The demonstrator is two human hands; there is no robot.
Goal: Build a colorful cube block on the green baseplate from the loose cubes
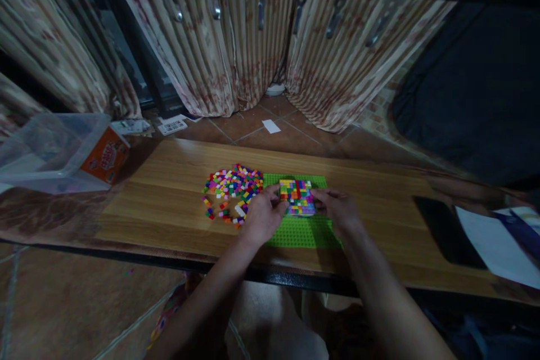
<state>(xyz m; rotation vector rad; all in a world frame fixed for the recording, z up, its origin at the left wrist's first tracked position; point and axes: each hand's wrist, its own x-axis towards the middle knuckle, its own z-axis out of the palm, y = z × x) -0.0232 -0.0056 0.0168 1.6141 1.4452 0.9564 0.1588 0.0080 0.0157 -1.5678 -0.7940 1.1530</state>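
Observation:
A block of many-coloured toy bricks sits over the green studded baseplate; I cannot tell whether it is fixed to the plate. Its top is a mix of yellow, red, white, purple and other colours. My left hand grips the block's left side, thumb near the front corner. At the right edge, the fingers of my right hand are closed against the block, with some fingertips hidden. Loose toy bricks lie in a pile left of the plate, some spread out close to my left hand.
The bricks and plate rest on a long wooden board. A clear plastic bin with an orange label stands at the left. At the right lie a dark flat object and white paper. Striped curtains hang behind.

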